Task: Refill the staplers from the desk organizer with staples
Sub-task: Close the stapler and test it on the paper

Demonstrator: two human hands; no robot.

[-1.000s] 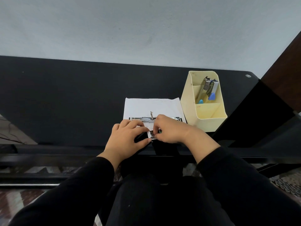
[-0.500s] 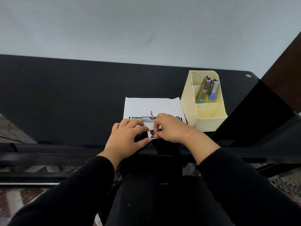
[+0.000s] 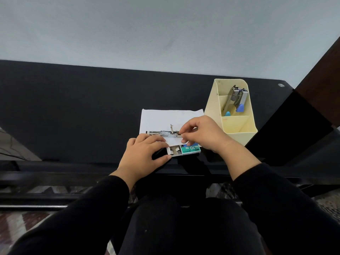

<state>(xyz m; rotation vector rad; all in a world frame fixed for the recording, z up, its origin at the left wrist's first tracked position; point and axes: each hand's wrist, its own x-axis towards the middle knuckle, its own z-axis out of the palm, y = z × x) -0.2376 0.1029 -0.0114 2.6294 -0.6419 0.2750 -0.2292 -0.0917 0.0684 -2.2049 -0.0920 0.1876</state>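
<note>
Nearest, the left hand [image 3: 145, 153] grips the box [image 3: 185, 150] of staples at its open left end, thumb on the near side and fingers curled over the far side. We see staple strips in the drawn-out tray. The box sits at the near edge of the paper [image 3: 165, 116]. Just beyond, the right hand [image 3: 204, 133] is above the box, with thumb and forefinger pressed together at the right end of the stapler [image 3: 160, 133]; we cannot tell what they pinch. The stapler lies opened flat on the paper, on the desk [image 3: 73, 116]. To the right stands the organizer [image 3: 237, 137], with two staplers [image 3: 237, 98] leaning in a compartment behind its front one.
</note>
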